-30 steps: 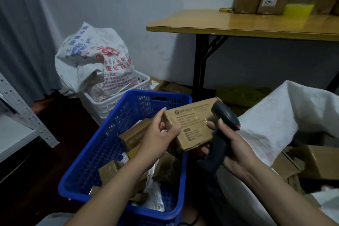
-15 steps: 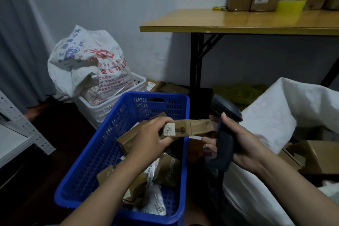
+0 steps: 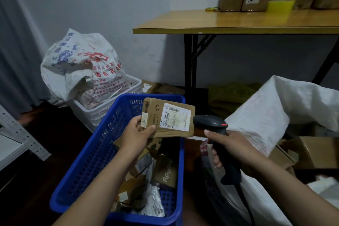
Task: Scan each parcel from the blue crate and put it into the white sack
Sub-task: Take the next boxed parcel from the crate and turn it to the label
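Turned over since before, the parcel [image 3: 167, 117] now shows its white label face up. From the head camera, the left hand [image 3: 136, 135] grips its left edge, holding it above the blue crate [image 3: 95, 154]. Right hand [image 3: 232, 146] grips the black scanner [image 3: 213, 125], just beside the parcel. White sack [image 3: 266, 115] sits to the right.

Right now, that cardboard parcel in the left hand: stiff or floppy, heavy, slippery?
Likely stiff: the parcel shows flat faces while the left hand pinches only one end. Probably light, since that grip holds it level. Its label may be slicker than cardboard.
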